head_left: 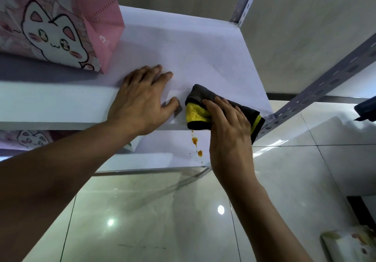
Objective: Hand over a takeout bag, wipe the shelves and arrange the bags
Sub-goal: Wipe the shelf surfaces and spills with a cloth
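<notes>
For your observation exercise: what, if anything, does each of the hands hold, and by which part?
The right hand holds a folded grey-and-yellow cloth, fingers over its top, at the shelf front edge. The left hand holds nothing; it rests flat on the shelf.

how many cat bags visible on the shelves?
2. One pink cat bag stands on the upper shelf, far left; another peeks out on the shelf below, mostly hidden. More may be hidden.
</notes>
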{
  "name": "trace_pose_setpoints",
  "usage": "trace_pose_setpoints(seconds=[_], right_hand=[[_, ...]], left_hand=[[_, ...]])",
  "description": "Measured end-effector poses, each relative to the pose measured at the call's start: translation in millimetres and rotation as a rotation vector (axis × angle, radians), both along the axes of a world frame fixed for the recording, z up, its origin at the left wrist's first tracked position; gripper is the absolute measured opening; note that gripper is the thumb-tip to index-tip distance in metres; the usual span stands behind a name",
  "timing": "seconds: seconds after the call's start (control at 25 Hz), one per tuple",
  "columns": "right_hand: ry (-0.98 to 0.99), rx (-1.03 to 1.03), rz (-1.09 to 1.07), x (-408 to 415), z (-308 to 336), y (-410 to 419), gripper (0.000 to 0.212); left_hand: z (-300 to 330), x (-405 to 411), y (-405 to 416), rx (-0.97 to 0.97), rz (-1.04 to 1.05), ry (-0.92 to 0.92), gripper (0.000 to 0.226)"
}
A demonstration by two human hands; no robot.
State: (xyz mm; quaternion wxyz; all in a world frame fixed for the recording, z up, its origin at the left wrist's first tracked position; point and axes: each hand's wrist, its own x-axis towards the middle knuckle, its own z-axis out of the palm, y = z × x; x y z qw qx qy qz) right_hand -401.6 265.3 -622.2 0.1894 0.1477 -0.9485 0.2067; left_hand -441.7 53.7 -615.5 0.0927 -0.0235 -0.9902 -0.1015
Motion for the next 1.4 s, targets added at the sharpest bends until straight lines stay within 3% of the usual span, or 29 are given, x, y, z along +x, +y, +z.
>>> trace_pose_setpoints(seconds=[0.2,0.6,0.88,1.12,1.28,1.4], right_hand=[[0.021,-0.093,0.088,15,-3,17,0.050],[0.307,-0.141,0.198,31,-56,45,0.039],[0.226,-0.072,0.200,35,-129,72,0.040],[0.107,-0.068,0.215,38,-209,62,0.037],[0.015,-0.066,0.120,20,-252,41,0.049],[-0.050,0.050,0.049,-8,-278,26,0.059]], left_hand=[[2,7,-1,0.038,-0.031,0.026,0.064],[4,25,7,0.095,-0.210,0.269,0.028],[-70,84,51,0.060,-0.365,0.605,0.031],[-215,68,42,0.083,-0.275,0.262,0.030],[-296,37,39,0.078,-0.150,0.076,0.041],[-335,19,31,0.052,-0.099,-0.012,0.046]])
